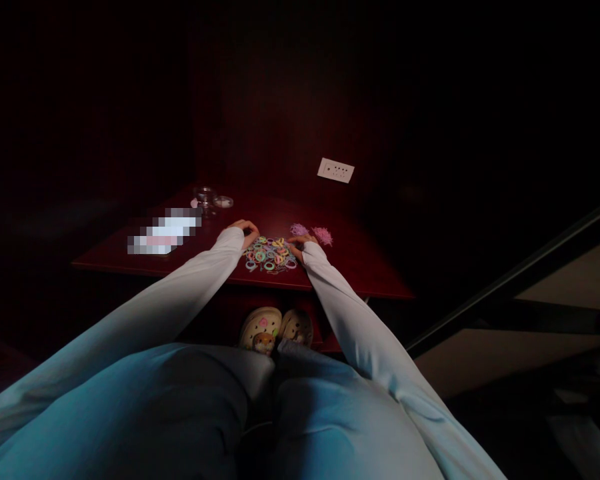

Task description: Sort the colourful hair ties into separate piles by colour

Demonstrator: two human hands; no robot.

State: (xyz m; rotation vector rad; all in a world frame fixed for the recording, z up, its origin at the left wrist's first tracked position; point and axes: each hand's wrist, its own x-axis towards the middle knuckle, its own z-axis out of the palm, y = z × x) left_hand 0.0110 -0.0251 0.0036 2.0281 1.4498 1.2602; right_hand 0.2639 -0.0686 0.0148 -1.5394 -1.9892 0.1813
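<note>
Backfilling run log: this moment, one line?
left hand: left edge of mixed hair-tie pile | right hand: its right edge | purple pile, pink pile: nearby

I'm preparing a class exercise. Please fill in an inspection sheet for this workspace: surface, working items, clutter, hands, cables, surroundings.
Surface: dark red table, dimly lit.
Working items: mixed pile of small coloured loops; purple pile and pink pile at its far right.
Clutter: transparent jar, round lid-like piece, pixelated bright object, all leftward.
Hands: left hand and right hand at the mixed pile's opposite sides; any grip unclear.
Cables: nothing seen.
Surroundings: white wall socket; shoes below table level.
</note>
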